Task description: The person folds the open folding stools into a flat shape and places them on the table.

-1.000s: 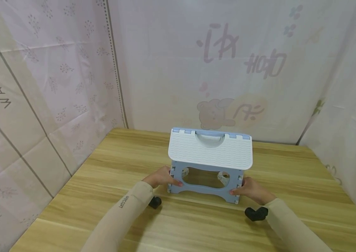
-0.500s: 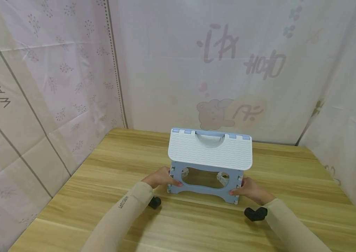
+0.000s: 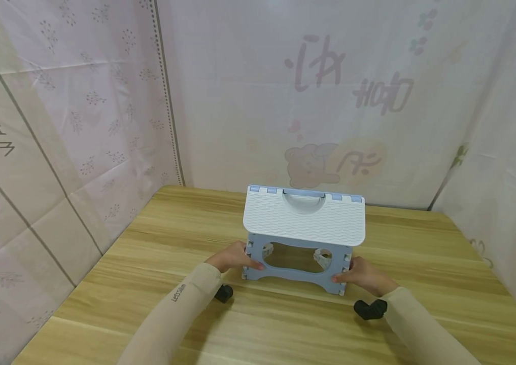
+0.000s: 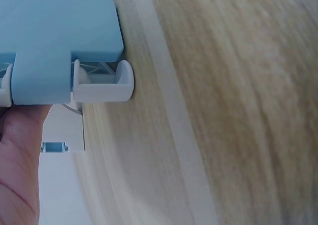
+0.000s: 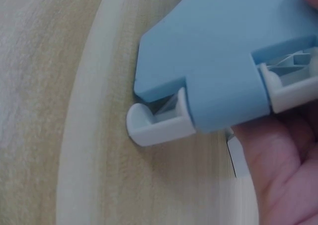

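A folding step stool (image 3: pixel 303 223) with a white textured top and blue legs stands upright on the wooden table. Its top panel slopes toward me, with a carry handle in the notch along the upper edge. My left hand (image 3: pixel 235 256) grips the left side of the blue leg frame, thumb on the front face. On the opposite side my right hand (image 3: pixel 366 276) holds the frame the same way. Both wrist views show the blue leg panel (image 4: pixel 42 78) with white hinge pieces (image 5: pixel 161 125) close over the table; the fingers behind are largely hidden.
The wooden table (image 3: pixel 157 243) reaches back to a printed curtain (image 3: pixel 239 101), with more curtain on the left and right. A black wrist mount (image 3: pixel 224 293) shows below the left wrist, another black mount (image 3: pixel 370 309) by the right wrist.
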A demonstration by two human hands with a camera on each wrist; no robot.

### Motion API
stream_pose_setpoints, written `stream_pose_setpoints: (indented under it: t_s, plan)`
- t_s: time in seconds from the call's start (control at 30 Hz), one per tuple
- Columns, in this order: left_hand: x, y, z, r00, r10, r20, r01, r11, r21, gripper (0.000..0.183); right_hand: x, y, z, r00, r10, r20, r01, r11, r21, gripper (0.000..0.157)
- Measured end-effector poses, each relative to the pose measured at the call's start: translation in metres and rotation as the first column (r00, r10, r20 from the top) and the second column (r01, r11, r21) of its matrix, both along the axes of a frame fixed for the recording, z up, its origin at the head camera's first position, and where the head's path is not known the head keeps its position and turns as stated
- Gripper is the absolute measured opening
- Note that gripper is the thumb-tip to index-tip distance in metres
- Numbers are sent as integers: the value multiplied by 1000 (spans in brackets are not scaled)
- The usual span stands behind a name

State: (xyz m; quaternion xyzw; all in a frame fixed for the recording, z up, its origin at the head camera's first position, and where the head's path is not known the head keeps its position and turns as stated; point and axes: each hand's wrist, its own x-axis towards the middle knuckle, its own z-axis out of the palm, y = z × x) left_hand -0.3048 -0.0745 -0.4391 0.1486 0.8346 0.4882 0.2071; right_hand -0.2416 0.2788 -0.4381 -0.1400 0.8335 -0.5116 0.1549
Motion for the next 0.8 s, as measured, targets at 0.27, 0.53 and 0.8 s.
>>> stream_pose_setpoints:
  t_s: [0.27, 0.53, 0.8]
  plan:
    - [0, -1, 0, 1000, -12, 1, 12, 1000, 9, 39, 0, 0, 1, 1000, 19, 11, -19, 1000, -19, 59]
    - [0, -1, -1, 1000, -22, 1, 22, 1000, 21, 37, -2, 1, -1, 1000, 18, 4, -18, 1000, 6, 60]
    - [0, -2, 0, 1000, -24, 13, 24, 999, 25, 34, -1, 0, -3, 1000, 16, 8, -16, 1000, 0, 65]
